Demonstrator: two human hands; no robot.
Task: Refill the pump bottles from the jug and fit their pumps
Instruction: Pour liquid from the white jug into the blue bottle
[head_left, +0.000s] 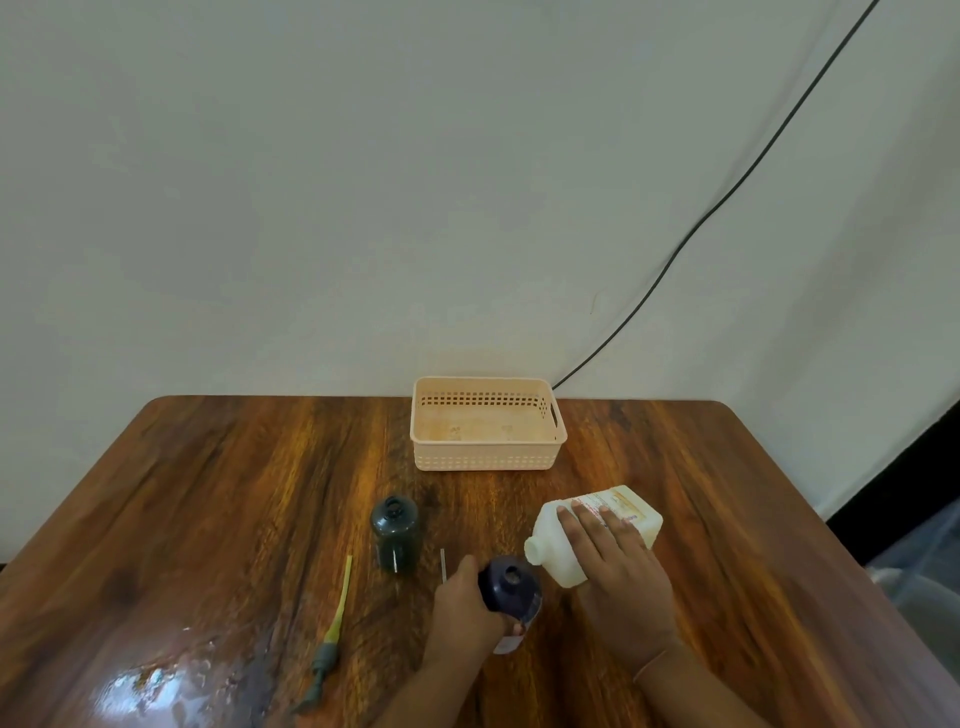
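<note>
left hand (467, 608) gripping dark pump bottle (511, 587); right hand (618, 561) clasping tilted white jug (571, 535), mid-table (208, 493), clear of edges.

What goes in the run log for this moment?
left hand: holds blue bottle | right hand: tilts white jug toward it | pour: none visible

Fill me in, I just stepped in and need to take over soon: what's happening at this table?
A person is refilling pump bottles. The right hand tilts a white jug, its mouth just over the open neck of a dark blue bottle held by the left hand. No liquid is visibly flowing. A second dark bottle stands open nearby, and a pump with its tube lies on the table. A basket sits behind.
</note>
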